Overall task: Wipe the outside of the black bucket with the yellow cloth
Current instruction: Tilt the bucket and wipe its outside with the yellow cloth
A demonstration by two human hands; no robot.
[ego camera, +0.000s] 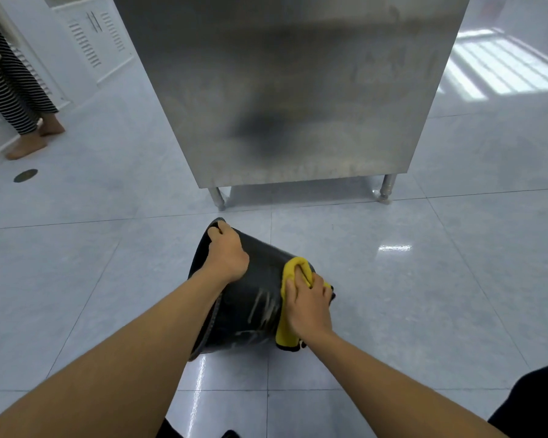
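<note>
The black bucket point(253, 298) lies tipped on its side on the tiled floor, mouth toward the left. My left hand point(227, 252) grips its rim at the far upper edge. My right hand point(309, 306) presses the yellow cloth point(287, 311) against the bucket's outer wall near its base, fingers curled into the cloth. Pale wet streaks show on the wall just left of the cloth. The bucket's inside is hidden.
A stainless steel cabinet point(298, 90) on short legs stands just beyond the bucket. A person in striped trousers point(16, 90) stands barefoot at the far left by white louvred panels. A round floor drain point(25, 175) sits at the left.
</note>
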